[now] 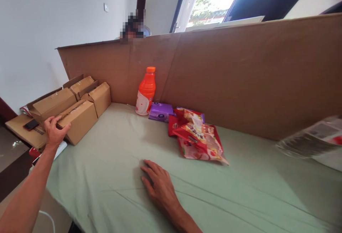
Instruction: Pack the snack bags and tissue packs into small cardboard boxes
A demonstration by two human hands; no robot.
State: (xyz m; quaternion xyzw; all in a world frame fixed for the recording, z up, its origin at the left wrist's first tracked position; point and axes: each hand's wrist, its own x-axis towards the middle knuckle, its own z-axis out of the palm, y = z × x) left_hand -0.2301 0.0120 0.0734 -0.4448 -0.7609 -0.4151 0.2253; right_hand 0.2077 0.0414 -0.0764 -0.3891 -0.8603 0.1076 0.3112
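At the left, my left hand (55, 130) grips the near end of a closed brown cardboard box (81, 122), thumb on one side and fingers on the other. That box stands on the green cloth, close against other cardboard boxes (55, 101). My right hand (159, 181) lies palm down on the cloth, fingers stretched out, holding nothing. Beyond it are an orange bottle (146, 92) standing upright, a purple packet (161, 112) and red snack bags (199, 136) lying in a heap.
A tall cardboard panel (240, 72) stands along the back of the cloth-covered surface (114, 176). At the right is a clear plastic-wrapped pack (312, 140). A dark phone-like object (30, 124) rests on a flat carton at far left. Behind the panel is a person (133, 28).
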